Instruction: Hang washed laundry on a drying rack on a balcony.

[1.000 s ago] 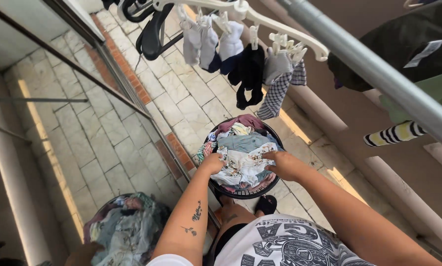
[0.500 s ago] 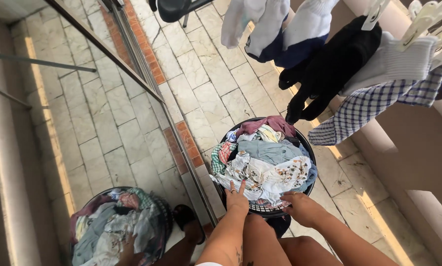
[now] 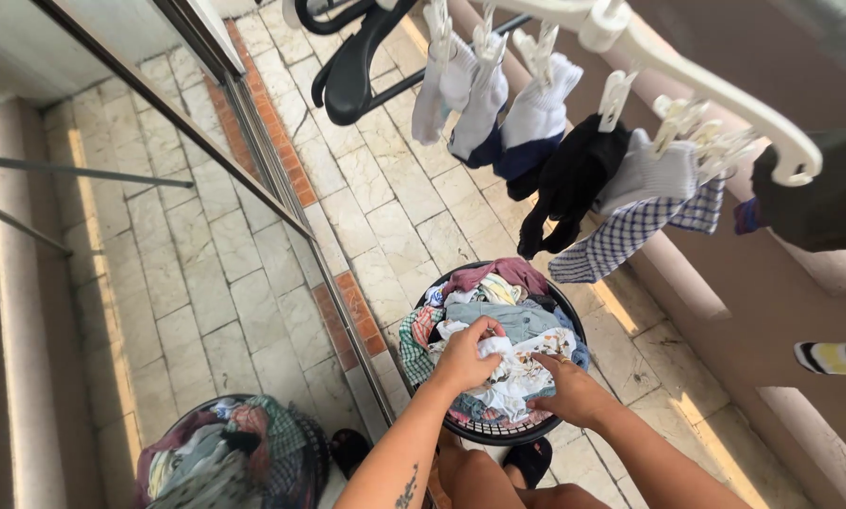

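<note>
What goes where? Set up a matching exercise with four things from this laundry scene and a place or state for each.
Things:
1. white patterned cloth
2. black sock
3. laundry basket
4. checked cloth

Places or states:
A. stands on the tiled floor, full of clothes
B. gripped by the left hand and right hand
C. hangs from the peg hanger, blue and white
D. hangs from a peg between pale socks

Pairs: 1-B, 2-D, 3-A, 4-C

left hand (image 3: 464,358) and right hand (image 3: 571,391) grip white patterned cloth (image 3: 514,369) in black basket (image 3: 498,432).
</note>
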